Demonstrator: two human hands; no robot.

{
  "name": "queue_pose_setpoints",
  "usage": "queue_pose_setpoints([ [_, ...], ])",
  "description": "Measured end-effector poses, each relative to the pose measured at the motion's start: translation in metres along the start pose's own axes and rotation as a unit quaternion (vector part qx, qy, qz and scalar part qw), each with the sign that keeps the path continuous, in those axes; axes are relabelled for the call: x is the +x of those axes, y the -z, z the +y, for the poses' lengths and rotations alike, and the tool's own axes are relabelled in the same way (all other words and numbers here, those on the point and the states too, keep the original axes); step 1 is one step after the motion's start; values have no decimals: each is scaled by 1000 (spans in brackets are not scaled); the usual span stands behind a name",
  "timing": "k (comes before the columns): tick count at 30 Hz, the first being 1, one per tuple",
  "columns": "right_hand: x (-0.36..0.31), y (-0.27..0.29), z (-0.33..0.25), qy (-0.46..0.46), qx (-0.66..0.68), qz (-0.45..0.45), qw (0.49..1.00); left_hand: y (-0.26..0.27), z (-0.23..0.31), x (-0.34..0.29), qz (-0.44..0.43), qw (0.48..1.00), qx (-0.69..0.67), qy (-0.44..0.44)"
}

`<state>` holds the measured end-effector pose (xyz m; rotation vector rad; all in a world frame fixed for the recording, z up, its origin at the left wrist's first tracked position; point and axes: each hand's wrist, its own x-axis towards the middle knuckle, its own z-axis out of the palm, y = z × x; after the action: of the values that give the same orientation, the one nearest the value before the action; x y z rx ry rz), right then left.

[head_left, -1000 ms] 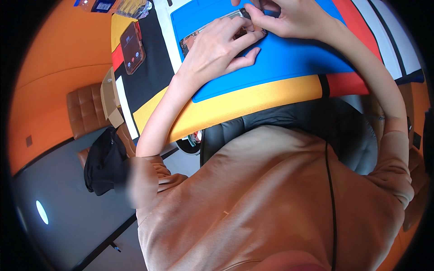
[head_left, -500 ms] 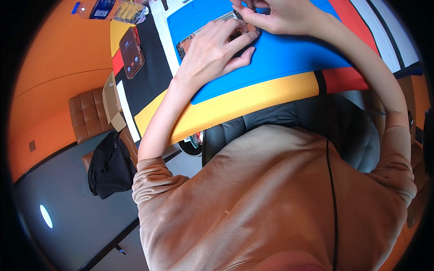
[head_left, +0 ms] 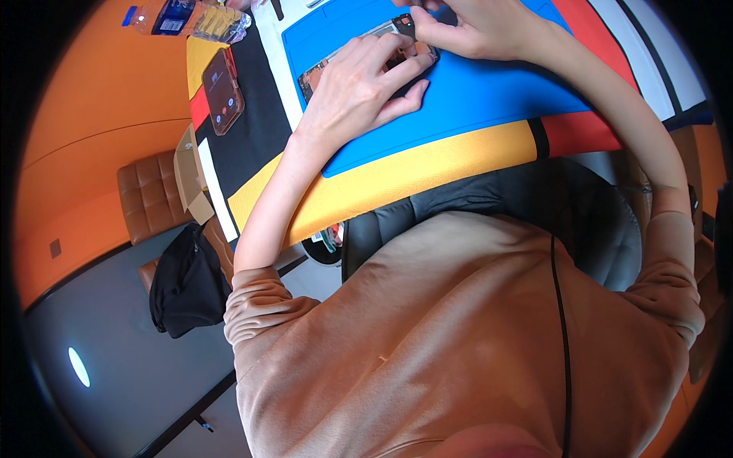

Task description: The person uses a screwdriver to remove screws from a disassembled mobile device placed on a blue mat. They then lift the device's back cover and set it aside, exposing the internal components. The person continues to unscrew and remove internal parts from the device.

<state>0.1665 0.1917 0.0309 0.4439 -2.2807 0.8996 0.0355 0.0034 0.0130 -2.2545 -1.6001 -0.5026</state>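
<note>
An opened smartphone [head_left: 314,79] with its inner parts bare lies on a blue work mat [head_left: 458,95]. My left hand [head_left: 359,80] reaches over it, fingers bent and tips pressed on its right part, holding it against the mat. Its thumb lies apart, over the mat. Much of the phone is hidden under this hand. Close above the phone's right end is my right hand [head_left: 477,30], its fingers closed together. The picture's top edge cuts off some of those fingers, and what they hold, if anything, cannot be made out.
Left of the mat, a second phone [head_left: 223,91] with a lit screen lies on the striped tablecloth [head_left: 427,156]. A clear plastic bottle [head_left: 187,19] lies at the upper left. Beyond the table's left edge are a cardboard box [head_left: 188,172] and a black garment [head_left: 187,286] on a brown chair.
My right hand has shifted slightly to the right, uncovering more of the opened phone's far right corner. My left hand stays where it was.
</note>
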Motion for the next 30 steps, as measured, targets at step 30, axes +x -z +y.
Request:
queue_pose_setpoints([
  [30, -8, -13, 7, 119, -169, 50, 977, 5, 3, 5, 10, 1000, -2, -17],
])
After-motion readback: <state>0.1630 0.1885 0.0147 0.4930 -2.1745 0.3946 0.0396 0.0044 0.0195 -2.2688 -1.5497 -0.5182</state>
